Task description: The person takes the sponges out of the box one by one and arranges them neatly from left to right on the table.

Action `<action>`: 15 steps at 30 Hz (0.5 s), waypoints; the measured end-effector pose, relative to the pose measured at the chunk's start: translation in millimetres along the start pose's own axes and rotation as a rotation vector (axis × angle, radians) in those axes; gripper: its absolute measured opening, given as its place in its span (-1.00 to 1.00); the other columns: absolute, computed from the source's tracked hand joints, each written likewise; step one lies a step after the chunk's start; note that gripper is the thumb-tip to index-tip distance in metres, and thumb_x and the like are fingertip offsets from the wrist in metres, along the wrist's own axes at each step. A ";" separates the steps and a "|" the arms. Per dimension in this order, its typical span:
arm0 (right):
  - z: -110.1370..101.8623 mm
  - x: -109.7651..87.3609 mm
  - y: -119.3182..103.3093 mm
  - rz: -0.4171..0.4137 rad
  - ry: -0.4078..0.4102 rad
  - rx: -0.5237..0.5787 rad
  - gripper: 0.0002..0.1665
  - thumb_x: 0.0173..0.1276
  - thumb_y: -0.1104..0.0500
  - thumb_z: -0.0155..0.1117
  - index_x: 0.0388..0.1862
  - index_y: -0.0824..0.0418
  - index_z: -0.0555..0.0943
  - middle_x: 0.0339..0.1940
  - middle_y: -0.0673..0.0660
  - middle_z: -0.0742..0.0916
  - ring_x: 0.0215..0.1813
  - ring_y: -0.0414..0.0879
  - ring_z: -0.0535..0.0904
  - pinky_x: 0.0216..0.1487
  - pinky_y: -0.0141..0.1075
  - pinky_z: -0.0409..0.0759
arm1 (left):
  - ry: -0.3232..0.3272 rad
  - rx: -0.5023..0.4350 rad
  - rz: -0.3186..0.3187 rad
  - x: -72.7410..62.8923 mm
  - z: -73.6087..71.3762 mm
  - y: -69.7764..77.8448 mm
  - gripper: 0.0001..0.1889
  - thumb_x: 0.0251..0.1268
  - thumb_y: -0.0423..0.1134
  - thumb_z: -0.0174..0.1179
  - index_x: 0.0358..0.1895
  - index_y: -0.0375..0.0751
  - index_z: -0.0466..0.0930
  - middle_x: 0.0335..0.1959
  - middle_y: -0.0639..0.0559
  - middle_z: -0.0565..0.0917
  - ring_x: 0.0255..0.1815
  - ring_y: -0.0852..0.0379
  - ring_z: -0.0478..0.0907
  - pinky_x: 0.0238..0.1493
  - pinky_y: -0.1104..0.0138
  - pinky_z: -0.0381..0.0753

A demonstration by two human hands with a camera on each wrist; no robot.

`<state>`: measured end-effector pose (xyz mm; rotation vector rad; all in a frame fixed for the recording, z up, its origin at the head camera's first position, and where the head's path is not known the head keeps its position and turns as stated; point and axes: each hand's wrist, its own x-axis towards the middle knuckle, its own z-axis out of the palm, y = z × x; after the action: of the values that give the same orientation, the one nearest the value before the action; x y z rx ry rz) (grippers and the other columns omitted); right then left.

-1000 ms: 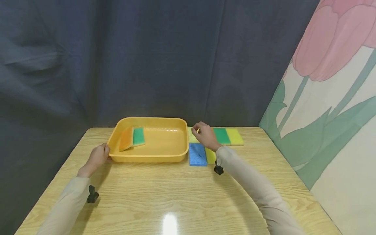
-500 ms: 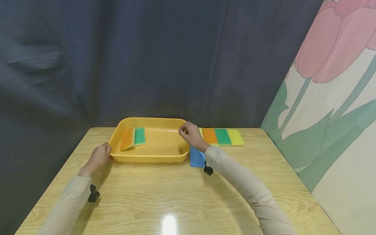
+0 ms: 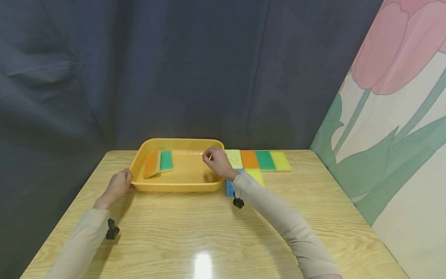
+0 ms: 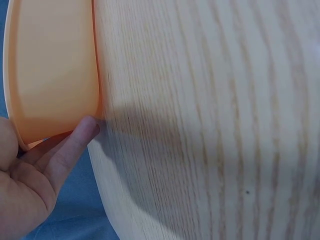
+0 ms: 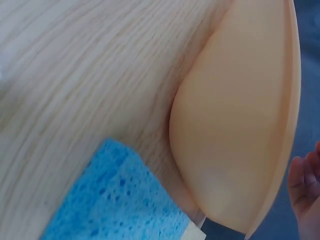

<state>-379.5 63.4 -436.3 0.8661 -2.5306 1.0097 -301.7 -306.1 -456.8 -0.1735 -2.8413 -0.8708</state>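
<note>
A yellow plastic tray (image 3: 177, 188) lies at the back of the table. My left hand (image 3: 119, 183) grips its front left corner; in the left wrist view the fingers of that hand (image 4: 30, 190) reach under the tray rim (image 4: 12, 95). Inside, an orange sponge (image 3: 151, 164) leans on a green sponge (image 3: 166, 161). Over the tray's right side hovers my right hand (image 3: 217, 161), loosely curled with nothing visible in it. The right wrist view shows part of that hand (image 5: 307, 182) beyond the tray wall (image 5: 230, 115).
Right of the tray, a pale yellow sponge (image 3: 234, 158), an orange one (image 3: 249, 159), a green one (image 3: 266, 161) and a yellow one (image 3: 280, 161) form a row. Before them lie a blue sponge (image 5: 120, 200) and another yellow sponge (image 3: 255, 176). A dark curtain (image 3: 188, 77) hangs behind.
My right hand has moved left from above the sponge row to over the tray's right side, uncovering the orange sponge in the row. The left hand keeps its grip on the tray corner.
</note>
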 end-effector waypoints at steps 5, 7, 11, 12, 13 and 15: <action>6.2 3.0 -3.5 0.000 -0.008 -0.007 -0.81 0.50 0.21 0.14 -0.23 0.24 0.68 -0.30 0.07 0.66 -0.34 -0.14 0.54 -0.30 -0.34 0.59 | 0.013 0.025 0.007 -0.1 -0.8 0.3 -0.67 0.57 -0.37 -0.31 -0.41 -0.37 0.35 -0.61 -0.10 0.38 -0.53 -0.04 0.39 -0.51 0.14 0.46; 9.0 4.9 -6.2 0.003 -0.003 -0.024 -0.82 0.49 0.21 0.15 -0.24 0.21 0.68 -0.31 0.06 0.67 -0.34 -0.14 0.56 -0.30 -0.35 0.60 | 0.009 0.023 0.003 0.0 -1.0 0.4 -0.66 0.58 -0.36 -0.32 -0.41 -0.37 0.35 -0.61 -0.10 0.39 -0.53 -0.03 0.39 -0.52 0.16 0.45; 16.0 9.2 -14.6 0.012 0.003 -0.061 -0.82 0.49 0.19 0.16 -0.25 0.18 0.68 -0.31 0.04 0.69 -0.31 -0.15 0.59 -0.27 -0.36 0.61 | -0.002 0.013 -0.007 0.6 -0.3 -0.8 -0.65 0.59 -0.34 -0.33 -0.39 -0.38 0.36 -0.60 -0.10 0.42 -0.52 -0.02 0.43 -0.52 0.17 0.46; 17.8 9.9 -17.6 0.017 -0.001 -0.065 -0.82 0.49 0.18 0.15 -0.25 0.18 0.68 -0.31 0.04 0.69 -0.31 -0.15 0.59 -0.26 -0.36 0.61 | -0.002 0.011 -0.009 0.8 0.1 -1.3 -0.65 0.59 -0.34 -0.33 -0.38 -0.38 0.37 -0.59 -0.11 0.43 -0.52 -0.03 0.44 -0.52 0.17 0.47; 19.6 10.6 -20.8 0.024 -0.006 -0.061 -0.82 0.49 0.17 0.15 -0.25 0.18 0.67 -0.30 0.04 0.69 -0.30 -0.15 0.60 -0.26 -0.36 0.61 | -0.001 0.009 -0.009 0.8 0.6 -1.7 -0.65 0.59 -0.34 -0.33 -0.38 -0.38 0.37 -0.59 -0.12 0.44 -0.51 -0.03 0.45 -0.52 0.16 0.49; 23.7 11.2 -27.6 0.046 -0.024 -0.051 -0.82 0.50 0.16 0.14 -0.23 0.18 0.67 -0.29 0.03 0.69 -0.30 -0.16 0.59 -0.26 -0.37 0.61 | 0.004 0.002 -0.006 0.8 1.4 -2.2 -0.65 0.59 -0.35 -0.32 -0.38 -0.39 0.38 -0.58 -0.13 0.47 -0.49 -0.05 0.49 -0.50 0.13 0.52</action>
<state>-371.8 26.2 -433.6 0.8143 -2.5953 0.9488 -303.0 -307.1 -459.0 -0.1629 -2.8406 -0.8679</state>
